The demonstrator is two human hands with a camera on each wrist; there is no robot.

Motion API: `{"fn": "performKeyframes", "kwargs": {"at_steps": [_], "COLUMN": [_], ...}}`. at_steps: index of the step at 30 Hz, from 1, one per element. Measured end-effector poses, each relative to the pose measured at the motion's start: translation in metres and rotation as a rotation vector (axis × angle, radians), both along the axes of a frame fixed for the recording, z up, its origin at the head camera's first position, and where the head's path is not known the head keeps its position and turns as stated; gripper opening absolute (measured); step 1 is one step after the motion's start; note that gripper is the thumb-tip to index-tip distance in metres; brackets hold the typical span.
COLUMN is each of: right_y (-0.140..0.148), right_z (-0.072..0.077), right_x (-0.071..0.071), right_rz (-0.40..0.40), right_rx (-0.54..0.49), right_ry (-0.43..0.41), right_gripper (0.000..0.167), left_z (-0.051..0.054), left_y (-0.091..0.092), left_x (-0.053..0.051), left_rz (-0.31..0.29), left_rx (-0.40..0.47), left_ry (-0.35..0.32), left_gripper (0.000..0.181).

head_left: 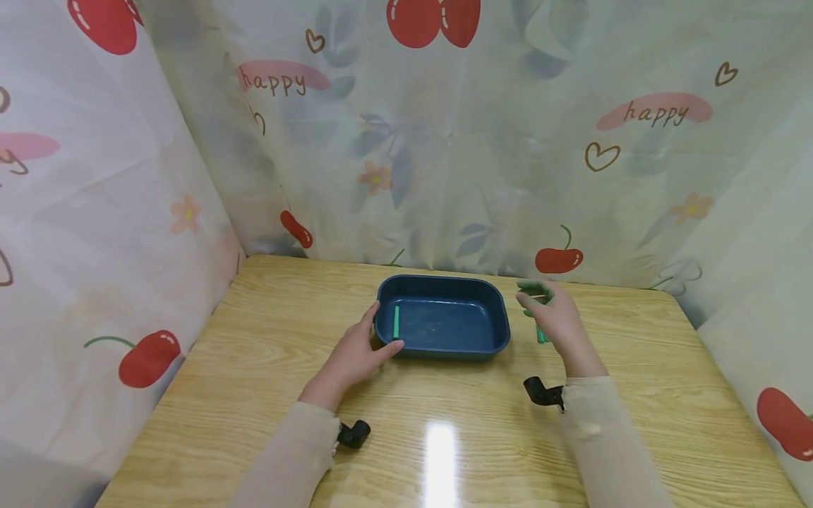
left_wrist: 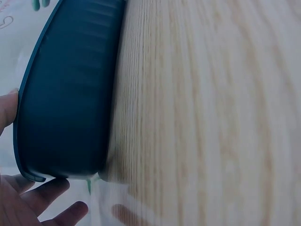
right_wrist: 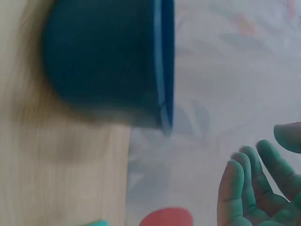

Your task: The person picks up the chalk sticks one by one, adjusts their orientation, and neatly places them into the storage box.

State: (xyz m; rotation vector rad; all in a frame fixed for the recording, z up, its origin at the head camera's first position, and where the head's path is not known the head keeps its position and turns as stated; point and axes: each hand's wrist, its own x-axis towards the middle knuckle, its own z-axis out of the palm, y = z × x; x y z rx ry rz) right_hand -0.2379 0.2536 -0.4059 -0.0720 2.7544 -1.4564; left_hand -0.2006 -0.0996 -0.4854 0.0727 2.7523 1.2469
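Note:
A dark blue plastic basin (head_left: 444, 351) with rounded corners sits on the wooden table, and a slim green stick (head_left: 396, 322) lies inside near its left wall. My left hand (head_left: 356, 355) holds the basin's near-left corner, thumb on the near rim and fingers along the left side. In the left wrist view, the thumb and fingers meet the rim of the basin (left_wrist: 70, 94). Raised to the right of the basin, my right hand (head_left: 554, 317) has loosely bent fingers, with nothing between thumb and fingers (right_wrist: 231, 188). Below it lies a green piece (head_left: 541, 334), partly hidden.
The light wood table (head_left: 457, 430) ends at a patterned curtain (head_left: 444, 176) at the back, with more curtain on both sides. A black wrist camera mount (head_left: 353, 433) sits at the left cuff and another mount (head_left: 543, 391) at the right.

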Motion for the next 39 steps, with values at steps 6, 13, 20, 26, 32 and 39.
{"fn": "performKeyframes", "kwargs": {"at_steps": [6, 13, 20, 26, 32, 39], "right_y": [0.020, 0.043, 0.064, 0.079, 0.090, 0.098], "right_z": [-0.008, -0.016, -0.030, -0.039, -0.047, -0.055], "right_x": [-0.001, -0.005, -0.012, -0.019, -0.027, -0.034], "right_rz": [-0.036, -0.082, -0.120, -0.141, -0.132, -0.105], "right_rx": [0.039, 0.068, 0.101, 0.133, 0.163, 0.199], "right_ry": [0.030, 0.021, 0.003, -0.038, -0.071, -0.098], "right_gripper": [0.054, 0.055, 0.053, 0.052, 0.052, 0.046], "left_z": [0.000, 0.000, -0.001, -0.001, -0.001, -0.001], "left_y": [0.000, 0.000, -0.001, 0.000, 0.001, 0.000], "left_x": [0.000, 0.000, 0.000, 0.000, 0.001, 0.001], "left_rz": [0.001, -0.001, 0.003, -0.005, 0.000, -0.004], "left_rx": [-0.003, 0.002, -0.007, -0.001, -0.001, -0.007], "left_ry": [0.004, 0.012, 0.006, 0.008, 0.007, 0.005], "left_gripper": [0.097, 0.097, 0.097, 0.096, 0.097, 0.097]}}
